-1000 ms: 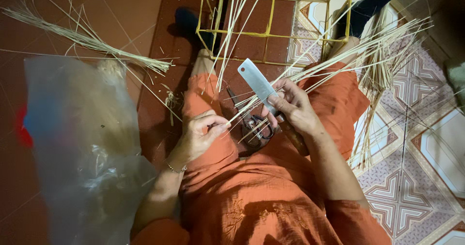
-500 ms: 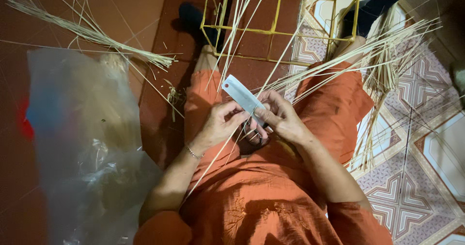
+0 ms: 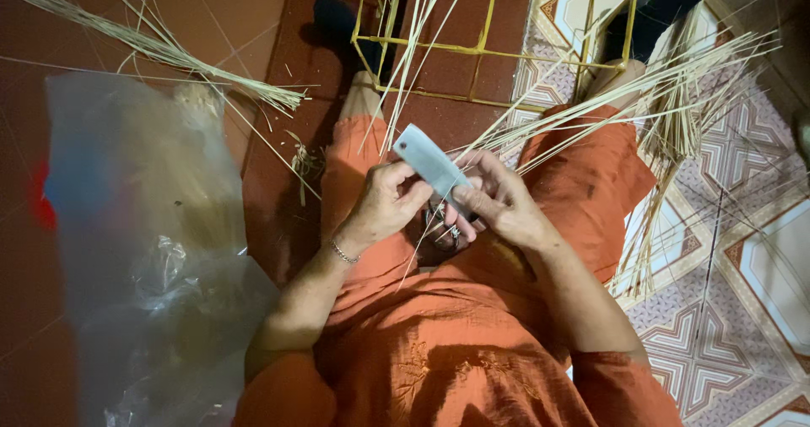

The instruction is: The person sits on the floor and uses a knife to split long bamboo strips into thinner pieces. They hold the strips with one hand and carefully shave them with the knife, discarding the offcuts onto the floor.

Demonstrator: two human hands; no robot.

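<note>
Hands meet over the lap: the right hand (image 3: 498, 208) grips a broad steel blade (image 3: 430, 161), angled up and away from the body, while the left hand (image 3: 384, 203) pinches a thin straw strip (image 3: 413, 258) beside it. Loose straw (image 3: 675, 81) fans across the knees and floor (image 3: 253, 5), near a yellow frame (image 3: 498, 51).

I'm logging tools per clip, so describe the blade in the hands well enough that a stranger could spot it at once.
Start at the orange-clothed lap in the middle of the picture, where the left hand and right hand meet. Between them juts a flat, grey rectangular cleaver blade, angled up-left. It is broad metal, unlike the thin pale straw strips around it.
</note>
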